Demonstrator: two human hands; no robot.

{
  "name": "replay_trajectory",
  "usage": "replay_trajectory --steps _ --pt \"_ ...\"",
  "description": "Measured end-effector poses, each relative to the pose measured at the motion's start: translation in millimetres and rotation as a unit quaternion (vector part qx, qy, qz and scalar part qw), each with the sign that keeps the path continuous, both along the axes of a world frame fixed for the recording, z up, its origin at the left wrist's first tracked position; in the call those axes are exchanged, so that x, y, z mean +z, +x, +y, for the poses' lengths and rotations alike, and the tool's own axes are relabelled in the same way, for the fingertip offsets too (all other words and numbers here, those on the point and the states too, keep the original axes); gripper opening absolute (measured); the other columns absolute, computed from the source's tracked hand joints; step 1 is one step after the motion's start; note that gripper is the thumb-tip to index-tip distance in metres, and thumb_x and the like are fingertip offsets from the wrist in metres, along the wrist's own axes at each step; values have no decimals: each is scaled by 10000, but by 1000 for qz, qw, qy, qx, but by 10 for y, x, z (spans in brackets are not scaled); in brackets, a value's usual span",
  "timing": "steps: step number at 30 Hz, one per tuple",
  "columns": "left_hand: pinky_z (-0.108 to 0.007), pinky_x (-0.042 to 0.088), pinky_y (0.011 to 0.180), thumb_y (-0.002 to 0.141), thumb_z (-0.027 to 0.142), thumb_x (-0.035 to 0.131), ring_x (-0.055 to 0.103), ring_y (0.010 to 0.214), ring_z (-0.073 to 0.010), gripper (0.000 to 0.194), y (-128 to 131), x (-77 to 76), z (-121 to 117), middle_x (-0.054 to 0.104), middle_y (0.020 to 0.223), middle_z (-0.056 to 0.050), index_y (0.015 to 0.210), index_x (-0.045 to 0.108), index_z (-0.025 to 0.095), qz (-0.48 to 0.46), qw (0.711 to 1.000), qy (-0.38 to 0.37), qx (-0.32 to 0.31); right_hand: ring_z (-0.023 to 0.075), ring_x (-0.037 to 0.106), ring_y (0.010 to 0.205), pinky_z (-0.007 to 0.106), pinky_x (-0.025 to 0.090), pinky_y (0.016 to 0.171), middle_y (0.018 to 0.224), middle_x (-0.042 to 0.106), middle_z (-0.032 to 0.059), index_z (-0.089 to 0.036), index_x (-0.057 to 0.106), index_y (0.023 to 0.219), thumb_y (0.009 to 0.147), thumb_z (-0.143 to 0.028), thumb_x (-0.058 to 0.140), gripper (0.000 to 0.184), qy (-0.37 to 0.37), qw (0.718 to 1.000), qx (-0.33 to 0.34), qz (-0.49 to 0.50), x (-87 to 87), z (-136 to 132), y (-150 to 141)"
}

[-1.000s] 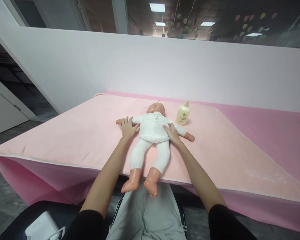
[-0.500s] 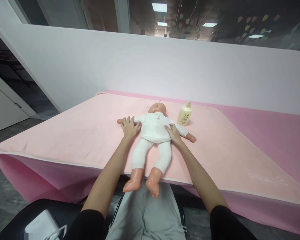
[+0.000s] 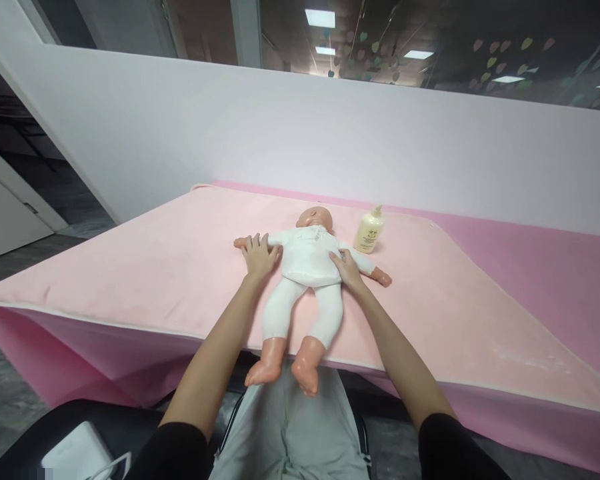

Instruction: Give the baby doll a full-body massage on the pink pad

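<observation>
A baby doll point(image 3: 311, 257) with a white cloth body lies on its back on the pink towel point(image 3: 180, 260), its head away from me and its feet over the table's front edge. My left hand point(image 3: 260, 257) lies open beside the doll's trunk, fingers spread over the arm on the left. Against the other side of the trunk rests my right hand point(image 3: 347, 267), also open, with its fingertips near the base of the arm on the right. Neither hand grips anything. Beyond my right hand stands a pale yellow pump bottle point(image 3: 369, 230).
Behind the table rises a white wall point(image 3: 280, 127) with dark glass above it. A deeper pink cloth point(image 3: 540, 267) shows under the towel at right. At lower left, a white device point(image 3: 77, 453) with a cable lies on a black chair seat point(image 3: 115, 423).
The view has shifted very slightly. Both hands, the doll and the bottle keep their places.
</observation>
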State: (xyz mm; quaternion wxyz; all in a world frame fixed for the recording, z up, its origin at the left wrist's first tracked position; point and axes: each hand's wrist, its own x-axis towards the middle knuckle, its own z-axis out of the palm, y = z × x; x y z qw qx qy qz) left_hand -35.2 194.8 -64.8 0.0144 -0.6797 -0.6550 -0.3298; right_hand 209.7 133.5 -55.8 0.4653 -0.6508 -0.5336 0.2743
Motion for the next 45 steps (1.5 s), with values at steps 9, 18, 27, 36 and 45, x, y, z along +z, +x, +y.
replay_trajectory --steps 9,18,27,36,45 --pt "-560 233 1064 861 473 388 246 1353 -361 556 5 6 -11 386 1435 -144 1325 458 176 -1 1000 -3 1 233 554 1045 365 394 943 1135 612 101 -189 511 1111 748 -598 522 547 -2 1000 2 -4 8 -5 3" --pt "-542 228 1074 859 468 391 246 1356 -357 551 -1 -2 4 397 1428 -140 1318 472 174 0 1000 -3 2 239 554 1039 363 398 935 1135 605 106 -188 507 1104 742 -600 521 548 -3 1000 -3 -7 11 -2 -5" --pt "-542 228 1073 860 475 393 253 1351 -355 553 -8 -25 18 395 1428 -140 1317 470 173 3 1000 3 -2 228 555 1025 358 399 935 1116 611 89 -196 508 1094 743 -601 519 536 2 1000 0 0 15 -14 -10" --pt "-562 250 1054 857 453 406 257 1345 -364 541 3 4 -11 404 1421 -143 1313 474 170 2 1000 5 1 245 552 1033 368 393 928 1132 603 111 -182 501 1100 742 -608 514 556 -1 1000 -1 -10 20 -9 -11" --pt "-540 248 1066 853 455 422 263 1343 -363 544 -4 -6 4 407 1419 -139 1311 479 168 0 1000 7 0 239 555 1021 352 402 905 1130 606 112 -180 503 1098 738 -601 520 554 3 1000 -6 -8 14 3 -16"
